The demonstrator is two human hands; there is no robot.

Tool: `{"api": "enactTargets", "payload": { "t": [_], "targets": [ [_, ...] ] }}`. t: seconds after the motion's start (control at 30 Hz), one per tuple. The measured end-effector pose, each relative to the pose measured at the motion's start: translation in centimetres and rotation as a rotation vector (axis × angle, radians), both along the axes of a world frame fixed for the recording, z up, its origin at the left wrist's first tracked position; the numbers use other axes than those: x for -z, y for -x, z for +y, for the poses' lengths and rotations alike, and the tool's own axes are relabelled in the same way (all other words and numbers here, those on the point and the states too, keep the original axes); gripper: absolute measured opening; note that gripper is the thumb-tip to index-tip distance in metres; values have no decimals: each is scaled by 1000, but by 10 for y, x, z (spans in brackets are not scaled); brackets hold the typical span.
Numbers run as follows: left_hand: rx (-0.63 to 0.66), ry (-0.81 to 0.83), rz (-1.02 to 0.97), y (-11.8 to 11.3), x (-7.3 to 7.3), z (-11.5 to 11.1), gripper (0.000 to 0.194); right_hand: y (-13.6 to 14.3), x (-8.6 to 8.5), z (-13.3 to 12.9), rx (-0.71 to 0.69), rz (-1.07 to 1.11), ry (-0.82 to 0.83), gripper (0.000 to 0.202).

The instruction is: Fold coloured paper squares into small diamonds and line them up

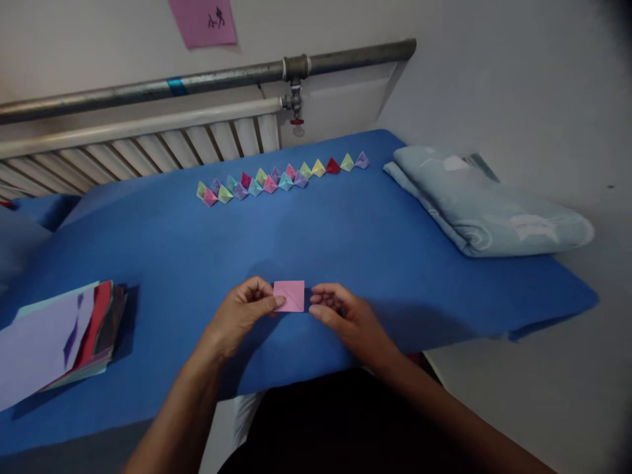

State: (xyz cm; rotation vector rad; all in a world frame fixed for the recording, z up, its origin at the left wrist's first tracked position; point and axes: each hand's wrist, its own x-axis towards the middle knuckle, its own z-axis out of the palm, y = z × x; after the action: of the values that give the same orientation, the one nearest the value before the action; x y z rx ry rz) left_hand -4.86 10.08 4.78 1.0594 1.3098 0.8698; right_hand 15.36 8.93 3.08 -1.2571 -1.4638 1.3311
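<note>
A small pink paper square [293, 294] with diagonal crease lines is held up over the front part of the blue-covered table [316, 243]. My left hand [247, 307] pinches its left edge, with the thumb on the near face. Just right of the paper, not touching it, is my right hand [348, 317], its thumb and curled fingers apart and nothing between them. Farther back, several small folded paper pieces [269, 184] in pink, green, blue, yellow, red and purple stand in rows.
A stack of coloured paper sheets [44, 336] lies at the left. A folded light-blue cloth [484, 204] rests at the right by the wall. Behind the table are a radiator [172, 148] and a metal pipe [222, 78]; a pink note [205, 23] hangs above.
</note>
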Motion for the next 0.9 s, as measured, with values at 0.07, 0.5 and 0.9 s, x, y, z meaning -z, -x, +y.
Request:
{"api": "enactTargets", "payload": {
  "t": [0.07,0.5,0.9],
  "targets": [
    [-81,10,-87,-8,5,-8,21,9,-3,-1,-40,88,46,19],
    [211,-170,154,-2,-2,-15,18,12,-1,0,-135,-139,-150,13],
    [243,-1240,958,-10,26,-13,12,5,21,21,-165,-654,-1034,15]
  ]
}}
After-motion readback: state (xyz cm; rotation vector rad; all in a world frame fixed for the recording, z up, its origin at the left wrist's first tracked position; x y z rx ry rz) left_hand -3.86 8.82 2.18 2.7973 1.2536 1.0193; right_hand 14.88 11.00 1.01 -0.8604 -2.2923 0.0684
